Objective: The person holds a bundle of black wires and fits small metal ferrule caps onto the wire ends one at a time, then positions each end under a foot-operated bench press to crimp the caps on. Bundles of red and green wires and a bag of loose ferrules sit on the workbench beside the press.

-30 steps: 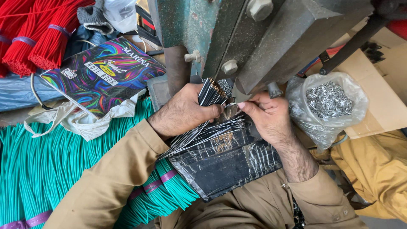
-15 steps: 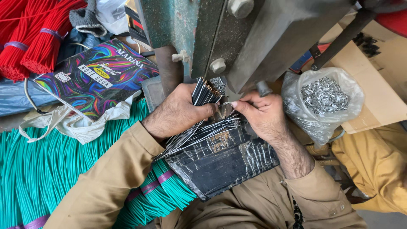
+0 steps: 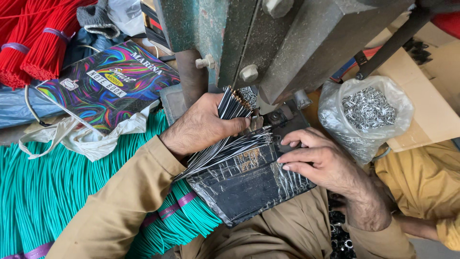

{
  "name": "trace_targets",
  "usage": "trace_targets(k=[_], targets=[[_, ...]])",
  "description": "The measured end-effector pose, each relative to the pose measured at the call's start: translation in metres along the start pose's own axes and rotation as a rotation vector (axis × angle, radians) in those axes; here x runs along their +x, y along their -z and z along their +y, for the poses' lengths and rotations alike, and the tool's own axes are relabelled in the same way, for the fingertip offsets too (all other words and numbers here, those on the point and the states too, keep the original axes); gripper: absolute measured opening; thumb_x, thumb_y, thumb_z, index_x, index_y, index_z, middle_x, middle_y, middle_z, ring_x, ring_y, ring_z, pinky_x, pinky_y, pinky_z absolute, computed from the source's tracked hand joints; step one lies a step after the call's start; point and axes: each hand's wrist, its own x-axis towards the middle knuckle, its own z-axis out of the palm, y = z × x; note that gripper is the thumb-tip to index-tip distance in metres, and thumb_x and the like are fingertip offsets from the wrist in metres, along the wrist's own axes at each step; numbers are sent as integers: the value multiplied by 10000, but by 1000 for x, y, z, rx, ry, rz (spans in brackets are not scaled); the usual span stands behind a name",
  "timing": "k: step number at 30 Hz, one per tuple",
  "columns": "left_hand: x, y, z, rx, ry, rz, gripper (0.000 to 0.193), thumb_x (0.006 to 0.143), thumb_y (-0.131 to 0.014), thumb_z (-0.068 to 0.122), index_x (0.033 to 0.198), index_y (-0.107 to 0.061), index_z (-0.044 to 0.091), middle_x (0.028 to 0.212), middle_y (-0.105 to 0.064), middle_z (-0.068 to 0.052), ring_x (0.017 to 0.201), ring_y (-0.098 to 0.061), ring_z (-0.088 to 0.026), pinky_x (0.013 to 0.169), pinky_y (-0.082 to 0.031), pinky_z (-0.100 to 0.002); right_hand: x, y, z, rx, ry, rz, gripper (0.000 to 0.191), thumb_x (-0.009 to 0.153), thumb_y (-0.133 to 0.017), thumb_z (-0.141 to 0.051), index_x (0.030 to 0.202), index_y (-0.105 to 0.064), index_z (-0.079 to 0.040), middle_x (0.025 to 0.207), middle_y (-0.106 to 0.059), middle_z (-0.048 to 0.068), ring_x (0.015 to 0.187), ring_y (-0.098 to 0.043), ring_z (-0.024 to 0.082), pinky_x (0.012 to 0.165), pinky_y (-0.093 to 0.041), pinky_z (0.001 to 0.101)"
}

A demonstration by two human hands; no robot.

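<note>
Bright, even daylight, soft and diffuse; shadows are faint, deepest under the machine (image 3: 287, 43); glare streaks the black plastic sheet (image 3: 249, 184) and glints off the bag (image 3: 364, 115) of metal bits; focus is sharp at centre; slight wide-angle stretch at the edges; the sleeve (image 3: 120, 211) nearest the lens looks a little soft.

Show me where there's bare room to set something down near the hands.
Only the black pad, between the dark rods in the left hand and the right hand. Crowded elsewhere: green rods, notebook, bag of metal bits.
</note>
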Motion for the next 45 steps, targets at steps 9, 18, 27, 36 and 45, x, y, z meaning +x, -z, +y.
trace_targets(k=[9,18,27,36,45], targets=[[-2,0,6,-28,22,1,146,889,-737,122,994,-737,20,784,-690,29,745,-619,-51,685,-547,-266,17,-24,18,272,-242,312,110,980,-638,-38,1077,-679,-9,978,-734,51,918,-707,149,831,-572,293],[1,1,3,51,-6,31,140,877,-701,119,933,-726,-6,724,-692,0,704,-653,-66,666,-564,-274,57,-44,28,659,-93,415,84,1018,-662,-13,1083,-662,41,1032,-757,79,965,-689,101,901,-560,250],[1,2,-2,18,-8,33,170,892,-703,138,967,-749,-7,754,-701,5,723,-641,-55,667,-558,-277,60,-46,37,473,-123,399,114,987,-726,-86,1048,-746,7,980,-766,35,909,-658,57,847,-549,228],[1,0,2,8,25,46,160,904,-713,151,946,-748,1,746,-690,18,711,-629,-57,661,-549,-277,60,-46,38,494,-141,410,97,958,-736,-61,1026,-741,8,973,-774,39,910,-693,61,834,-572,235],[1,-1,4,64,-61,-56,175,900,-752,124,1015,-703,2,845,-698,1,826,-606,-55,771,-561,-274,29,-27,21,523,52,364,119,973,-674,-7,1076,-712,38,1092,-747,113,1015,-732,155,921,-609,266]])
